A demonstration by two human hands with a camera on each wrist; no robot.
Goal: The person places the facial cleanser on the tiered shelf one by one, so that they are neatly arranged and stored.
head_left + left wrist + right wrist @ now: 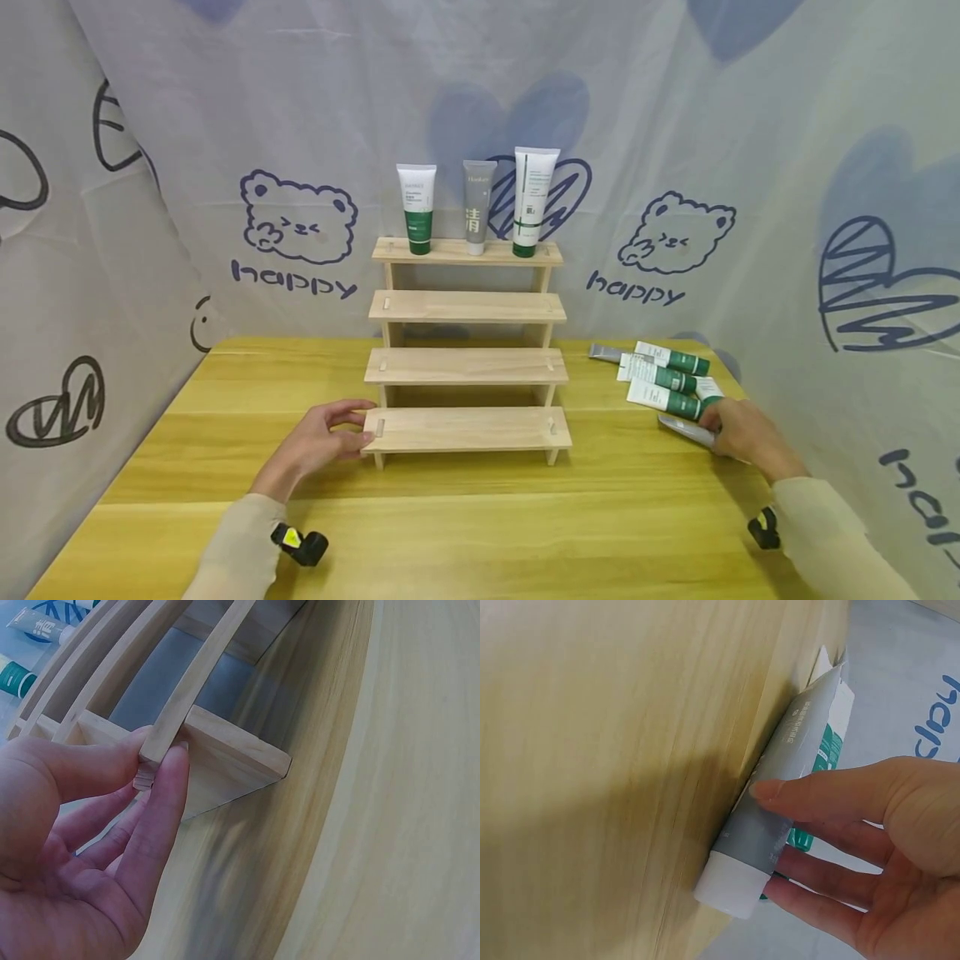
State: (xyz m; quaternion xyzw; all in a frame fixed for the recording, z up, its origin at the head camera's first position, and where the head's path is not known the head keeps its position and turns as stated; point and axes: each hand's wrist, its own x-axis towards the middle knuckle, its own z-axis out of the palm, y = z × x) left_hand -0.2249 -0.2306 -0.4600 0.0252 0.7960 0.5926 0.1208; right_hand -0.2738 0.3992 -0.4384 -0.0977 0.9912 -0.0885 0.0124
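Note:
A four-step wooden display rack [465, 427] stands mid-table. My left hand [330, 437] pinches the left end of its lowest shelf [169, 727] between thumb and fingers. At the right, my right hand [746, 433] grips a grey tube with a white cap [780, 780], thumb on top and fingers along its far side. That tube lies low at the front of a pile of white-and-green tubes [663, 398]. On the top shelf, a white-and-green tube [417, 208], a grey tube [477, 208] and a taller white tube [534, 200] stand upright on their caps.
Another grey tube [606, 353] lies at the back of the pile, partly covered. A pale cloth [300, 125] with printed bears and hearts hangs behind and at both sides of the wooden table [480, 533].

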